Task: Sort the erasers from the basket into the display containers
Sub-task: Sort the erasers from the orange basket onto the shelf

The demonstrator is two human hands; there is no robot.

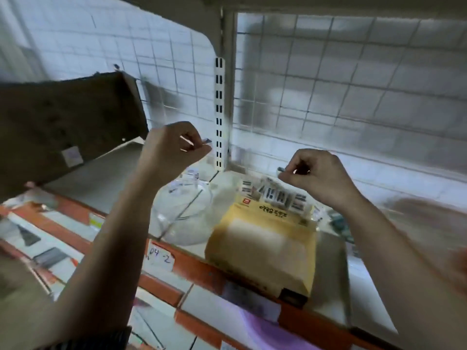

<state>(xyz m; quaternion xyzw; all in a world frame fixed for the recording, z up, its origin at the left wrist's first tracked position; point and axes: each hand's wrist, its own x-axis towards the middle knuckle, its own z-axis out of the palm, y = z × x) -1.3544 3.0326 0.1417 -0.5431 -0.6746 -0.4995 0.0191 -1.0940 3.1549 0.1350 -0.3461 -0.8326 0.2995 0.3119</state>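
left hand (177, 147), up and left of the yellow box (262, 248), pinches a small blurred piece (206, 140), likely an eraser. lower it before letting go. the clear container (177, 218) left of the box holds few items. the box holds packed erasers (274, 197). right hand (317, 176), above the box's far end, pinches a second piece (280, 170).

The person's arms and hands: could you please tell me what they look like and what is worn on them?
The left hand and right hand are bare: no gloves, rings or watch show. Both forearms are uncovered. A dark, finely striped sleeve ends near the left elbow; no sleeve shows on the blurred right arm.
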